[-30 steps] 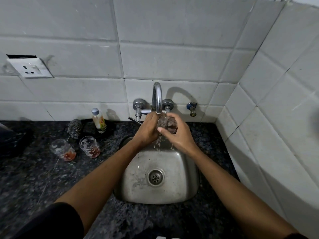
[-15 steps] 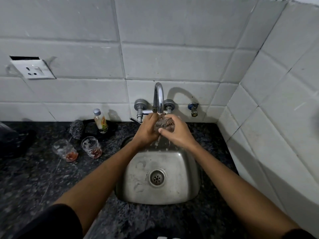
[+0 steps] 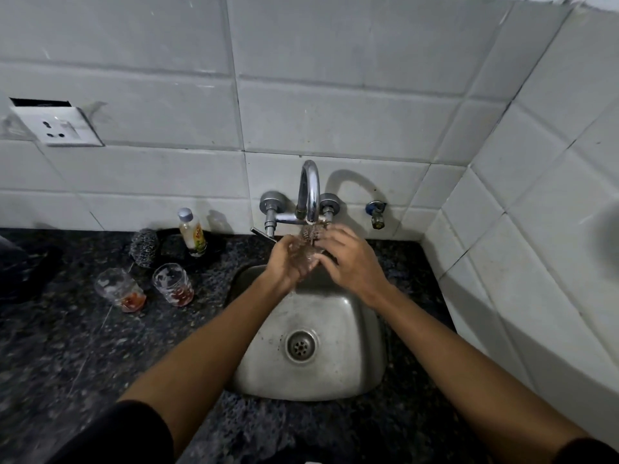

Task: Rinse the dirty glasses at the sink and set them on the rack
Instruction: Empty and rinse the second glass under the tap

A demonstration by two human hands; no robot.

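Mid-rinse at frame centre: small clear glass (image 3: pixel 310 241) under the curved chrome tap (image 3: pixel 308 192), gripped by left hand (image 3: pixel 288 262) and right hand (image 3: pixel 348 259). Two red-stained clear glasses (image 3: pixel 173 285) waiting at left; no rack visible.

**Dark speckled stone table with a steel sink**

The table (image 3: pixel 67 356) holds a sunken steel sink (image 3: pixel 348 373). Left of the sink stand two stained glasses (image 3: pixel 121 290) (image 3: pixel 173 285) side by side. Behind them, near the wall, sit a steel scrubber (image 3: pixel 144 247) and a small bottle (image 3: pixel 192 233).
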